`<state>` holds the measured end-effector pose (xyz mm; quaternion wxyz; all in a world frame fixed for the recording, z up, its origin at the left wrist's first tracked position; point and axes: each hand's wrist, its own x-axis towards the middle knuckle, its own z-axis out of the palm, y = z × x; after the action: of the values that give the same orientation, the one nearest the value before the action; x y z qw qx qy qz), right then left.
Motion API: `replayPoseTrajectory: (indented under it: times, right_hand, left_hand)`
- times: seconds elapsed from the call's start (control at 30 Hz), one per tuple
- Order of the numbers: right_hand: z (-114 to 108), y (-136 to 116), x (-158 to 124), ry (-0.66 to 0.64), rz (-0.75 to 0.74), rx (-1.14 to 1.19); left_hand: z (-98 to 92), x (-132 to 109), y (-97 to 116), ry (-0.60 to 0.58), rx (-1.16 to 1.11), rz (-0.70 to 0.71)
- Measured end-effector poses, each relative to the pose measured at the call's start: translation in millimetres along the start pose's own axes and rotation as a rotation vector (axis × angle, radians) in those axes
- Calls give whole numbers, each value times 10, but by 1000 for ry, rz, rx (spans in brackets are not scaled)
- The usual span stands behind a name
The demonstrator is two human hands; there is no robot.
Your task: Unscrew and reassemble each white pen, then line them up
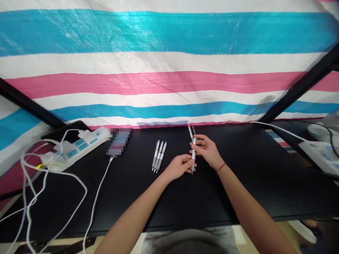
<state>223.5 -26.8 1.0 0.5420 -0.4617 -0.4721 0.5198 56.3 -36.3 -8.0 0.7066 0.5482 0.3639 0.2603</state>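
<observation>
The grey fabric of my top [189, 240] shows at the bottom edge of the frame, closest to me, and my bare forearms [251, 208] reach up and inward over the black desk [267, 190]. A red string bracelet [221, 167] circles my right wrist.

My right hand [208, 151] is curled, with its fingers pinched around the upper part of the slim white retractable pens [193, 150]. My left hand [178, 166] is half closed, with its fingertips against the lower barrels. The hands almost meet, and the pens stand nearly upright between them, near the middle of the frame. There seem to be two pens, one darker at the top, though my fingers hide too much to be sure.

Just left of my hands, three matching pens [159, 156] lie side by side on the desk, tips toward me. Farther left is a blurred-out phone [119, 142], with a white charging cable [97, 201] running down from it. At the left of the frame, a white power strip [79, 148] sits among looped white cables [53, 176], and a second power strip [321, 157] sits at the right edge. Behind it all hangs a blue, white and pink striped tarp [169, 67].
</observation>
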Motion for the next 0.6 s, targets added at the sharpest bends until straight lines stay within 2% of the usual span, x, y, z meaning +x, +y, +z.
replayPoseTrajectory:
  times: [0.27,0.37,0.47,0.53,0.6]
  right_hand:
    - [33,16,16,-16,-30,-19]
    - [48,32,0,-49,-110,-200]
    - [98,43,-47,-182,-174,-433]
    - [149,55,-78,-251,-222,-537]
    - [188,75,-92,-262,-244,-572]
  left_hand:
    - [1,2,15,50,-40,3]
    - [-25,21,24,255,-99,82]
    - [-87,42,41,452,-189,157]
    - [-134,50,53,474,-208,165]
    - [-170,51,68,458,-184,150]
